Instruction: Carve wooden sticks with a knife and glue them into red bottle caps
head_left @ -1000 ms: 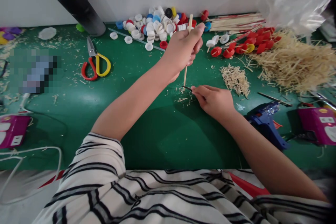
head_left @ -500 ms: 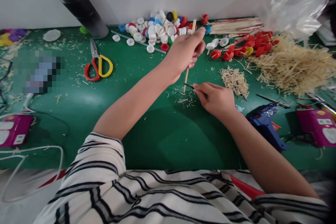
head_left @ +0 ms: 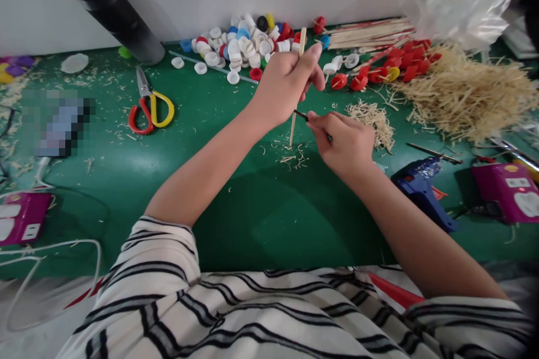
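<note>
My left hand (head_left: 284, 81) is closed round a thin wooden stick (head_left: 292, 130), which slants down with its lower tip close to the green tabletop. The stick's top pokes out above my fingers. Pinched in my right hand (head_left: 343, 143) is a small dark knife (head_left: 301, 115); most of it is hidden by the fingers, and its thin blade meets the stick just below my left hand. A few curled wood shavings (head_left: 295, 158) lie under the stick's tip.
Bottle caps (head_left: 236, 47) are heaped at the back, near a black bottle (head_left: 126, 17). Scissors (head_left: 151, 104) lie left. To the right are red caps on sticks (head_left: 408, 61), a big shavings pile (head_left: 467, 95), a blue glue gun (head_left: 425, 190) and a purple power socket (head_left: 505, 190).
The knife in my right hand has moved up along the stick, from near its lower tip to just below my left hand. My left hand keeps its hold; the view has shifted slightly.
</note>
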Available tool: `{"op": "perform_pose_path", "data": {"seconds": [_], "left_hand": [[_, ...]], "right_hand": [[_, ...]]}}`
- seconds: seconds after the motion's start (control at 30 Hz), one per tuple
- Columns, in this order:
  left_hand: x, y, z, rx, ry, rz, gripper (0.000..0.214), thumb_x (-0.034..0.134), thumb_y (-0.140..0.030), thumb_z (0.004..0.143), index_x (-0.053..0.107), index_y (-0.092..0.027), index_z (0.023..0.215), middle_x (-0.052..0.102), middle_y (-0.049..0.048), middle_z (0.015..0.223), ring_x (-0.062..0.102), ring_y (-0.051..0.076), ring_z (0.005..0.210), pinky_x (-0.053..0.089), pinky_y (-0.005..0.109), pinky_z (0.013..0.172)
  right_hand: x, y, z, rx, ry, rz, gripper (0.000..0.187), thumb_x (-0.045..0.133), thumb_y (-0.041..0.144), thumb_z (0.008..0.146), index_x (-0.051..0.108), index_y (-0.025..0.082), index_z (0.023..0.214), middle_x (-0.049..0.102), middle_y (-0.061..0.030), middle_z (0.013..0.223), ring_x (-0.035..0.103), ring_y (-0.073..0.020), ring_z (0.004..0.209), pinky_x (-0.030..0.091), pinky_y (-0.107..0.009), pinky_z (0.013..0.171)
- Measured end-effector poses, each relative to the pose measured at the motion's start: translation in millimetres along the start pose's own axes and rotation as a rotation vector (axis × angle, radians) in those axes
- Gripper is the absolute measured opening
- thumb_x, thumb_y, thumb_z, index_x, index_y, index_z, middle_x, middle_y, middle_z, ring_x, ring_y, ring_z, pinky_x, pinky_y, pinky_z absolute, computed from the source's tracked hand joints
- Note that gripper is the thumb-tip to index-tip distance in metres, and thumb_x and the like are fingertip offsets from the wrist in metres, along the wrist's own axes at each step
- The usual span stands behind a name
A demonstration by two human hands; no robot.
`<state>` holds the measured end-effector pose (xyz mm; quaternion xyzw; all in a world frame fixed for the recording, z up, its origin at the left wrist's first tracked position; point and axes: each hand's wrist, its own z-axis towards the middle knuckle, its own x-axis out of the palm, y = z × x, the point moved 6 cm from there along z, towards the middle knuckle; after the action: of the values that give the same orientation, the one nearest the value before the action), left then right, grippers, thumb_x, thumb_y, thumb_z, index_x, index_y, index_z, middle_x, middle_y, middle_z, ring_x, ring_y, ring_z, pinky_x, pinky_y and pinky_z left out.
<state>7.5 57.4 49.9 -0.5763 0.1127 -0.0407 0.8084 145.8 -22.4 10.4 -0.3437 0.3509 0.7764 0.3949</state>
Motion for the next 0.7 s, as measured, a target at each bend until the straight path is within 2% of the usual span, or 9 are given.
{"op": "perform_pose_path", "data": {"seconds": [0.13, 0.3, 0.43, 0.6, 0.7], "left_hand": [[-1.9, 2, 2, 0.004, -0.008, 0.006, 0.067, 0.052, -0.065, 0.104, 0.070, -0.025, 0.052, 0.049, 0.0038, 0.050, 0.046, 0.014, 0.050, 0.034, 0.037, 0.060], [-3.2, 1, 2, 0.006, -0.010, 0.013, 0.066, 0.053, -0.063, 0.104, 0.066, -0.024, 0.052, 0.047, 0.0027, 0.049, 0.047, 0.014, 0.049, 0.035, 0.037, 0.060], [-2.8, 1, 2, 0.012, 0.002, 0.027, 0.065, 0.051, -0.060, 0.105, 0.066, -0.025, 0.053, 0.046, 0.0032, 0.049, 0.047, 0.016, 0.050, 0.033, 0.037, 0.059], [-4.3, 1, 2, 0.020, 0.008, 0.066, 0.066, 0.048, -0.066, 0.105, 0.062, -0.026, 0.054, 0.045, 0.0022, 0.050, 0.046, 0.015, 0.051, 0.033, 0.038, 0.060], [-4.7, 1, 2, 0.021, 0.015, 0.111, 0.063, 0.046, -0.063, 0.106, 0.062, -0.028, 0.057, 0.044, 0.0014, 0.051, 0.045, 0.014, 0.052, 0.033, 0.038, 0.060]], "right_hand": [[6, -6, -6, 0.016, 0.012, 0.018, 0.042, 0.045, 0.043, 0.113, 0.077, 0.022, 0.096, 0.080, -0.0034, 0.087, 0.066, -0.0121, 0.070, 0.036, -0.028, 0.057], [22, -5, -24, -0.097, 0.173, -0.022, 0.033, 0.051, 0.037, 0.110, 0.081, 0.026, 0.102, 0.084, 0.0009, 0.094, 0.069, -0.0129, 0.073, 0.031, -0.030, 0.056], [27, -8, -31, -0.100, 0.264, -0.056, 0.035, 0.048, 0.035, 0.110, 0.082, 0.027, 0.108, 0.085, 0.0007, 0.100, 0.072, -0.0136, 0.079, 0.030, -0.031, 0.056], [28, -6, -30, -0.142, 0.298, -0.120, 0.036, 0.048, 0.036, 0.109, 0.083, 0.027, 0.105, 0.084, 0.0001, 0.092, 0.069, -0.0148, 0.072, 0.024, -0.033, 0.055], [25, -6, -29, -0.135, 0.264, -0.059, 0.034, 0.050, 0.036, 0.109, 0.083, 0.027, 0.106, 0.085, 0.0012, 0.097, 0.071, -0.0144, 0.074, 0.028, -0.031, 0.055]]}}
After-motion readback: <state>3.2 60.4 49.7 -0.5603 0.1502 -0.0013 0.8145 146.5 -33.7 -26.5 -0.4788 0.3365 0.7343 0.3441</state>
